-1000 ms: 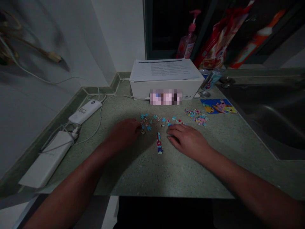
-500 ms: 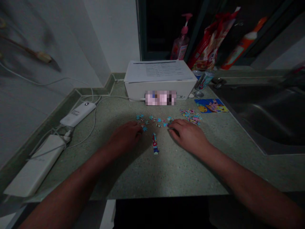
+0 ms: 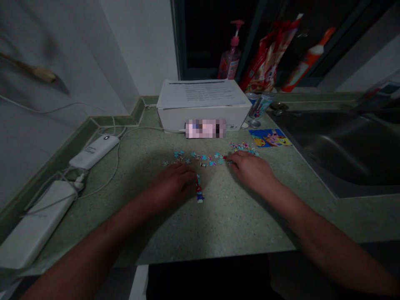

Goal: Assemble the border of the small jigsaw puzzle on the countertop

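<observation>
Small loose puzzle pieces point(image 3: 200, 157) lie scattered on the green speckled counter point(image 3: 218, 216). A short strip of joined pieces point(image 3: 199, 192) lies nearer me. My left hand point(image 3: 173, 186) rests palm down with its fingers curled, fingertips against the strip's upper end; what they hold is hidden. My right hand point(image 3: 251, 168) reaches into the row of loose pieces, its fingertips pinched together on a small reddish piece point(image 3: 225, 158). A heap of more pieces point(image 3: 242, 146) lies just behind that hand.
A white box point(image 3: 203, 112) with a printed sheet on top stands behind the pieces. A colourful picture card point(image 3: 270, 137) and a can point(image 3: 261, 106) are at right, beside a steel sink point(image 3: 340, 146). Two white power banks point(image 3: 93, 151) with cables lie at left.
My left hand has moved right and nearer, from the loose pieces to the strip. My right hand has slid away from me to the row of loose pieces. The camera has turned slightly right.
</observation>
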Available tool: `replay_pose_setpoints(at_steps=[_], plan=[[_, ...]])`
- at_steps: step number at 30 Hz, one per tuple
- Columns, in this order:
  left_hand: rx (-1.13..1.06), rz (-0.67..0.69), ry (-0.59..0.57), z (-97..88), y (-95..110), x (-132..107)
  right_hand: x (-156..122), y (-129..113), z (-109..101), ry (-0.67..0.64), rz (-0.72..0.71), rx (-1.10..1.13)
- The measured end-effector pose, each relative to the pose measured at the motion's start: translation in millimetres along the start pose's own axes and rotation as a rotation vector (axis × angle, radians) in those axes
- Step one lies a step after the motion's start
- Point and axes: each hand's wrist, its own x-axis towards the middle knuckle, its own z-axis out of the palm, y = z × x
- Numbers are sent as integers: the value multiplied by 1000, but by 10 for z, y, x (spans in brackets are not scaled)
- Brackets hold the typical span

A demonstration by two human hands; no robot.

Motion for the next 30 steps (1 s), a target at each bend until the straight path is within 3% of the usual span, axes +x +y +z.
replay_pose_setpoints(at_steps=[7,17,24,30], plan=[[11,60,-3,22,28,11,0,52,-22,-8,68,-31],[79,-30,25,-9,-5,4,64,-144,73,125,-169,186],[92,-53,25,17,-2,7,138,-220,228,103,-208,150],[132,-77,27,-31,12,-6,103,-209,194,111,-236,192]])
